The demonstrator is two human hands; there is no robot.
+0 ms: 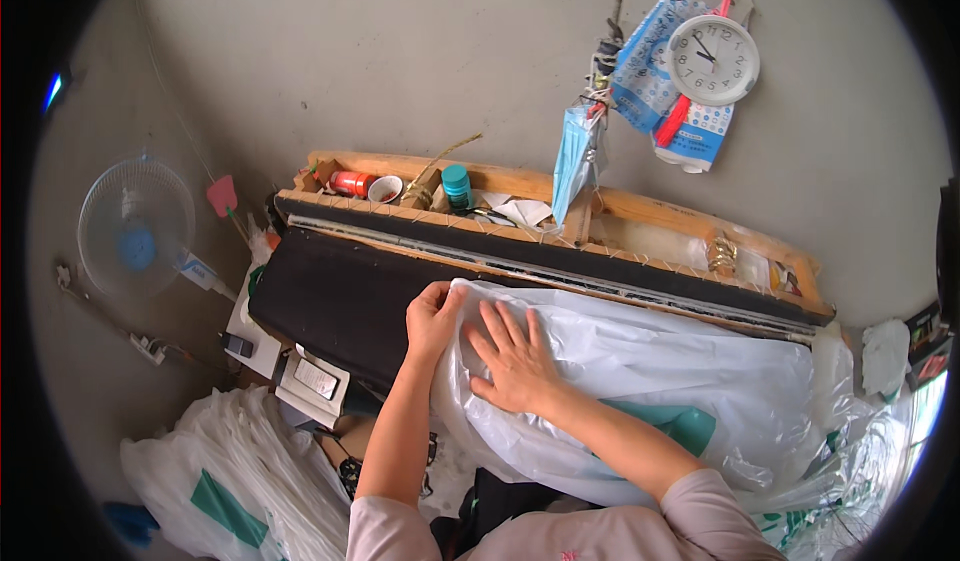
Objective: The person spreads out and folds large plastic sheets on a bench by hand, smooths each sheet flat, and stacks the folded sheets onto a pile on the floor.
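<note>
A large white plastic bag (660, 351) with a green patch lies spread over the right part of a long black padded bench (330, 296). At the bag's left edge, my left hand (433, 319) pinches its upper corner between thumb and fingers. My right hand (515, 361) rests flat on the plastic just beside it, fingers spread. The bag's lower edge hangs over the bench front towards me, and its surface is wrinkled.
Behind the bench runs a wooden trough (640, 201) with a teal jar (456, 187), a red bottle (352, 183) and a small bowl (385, 190). Piled white bags (250, 471) lie lower left. A fan (137, 226) stands left. A clock (712, 61) and blue masks (574, 161) hang on the wall.
</note>
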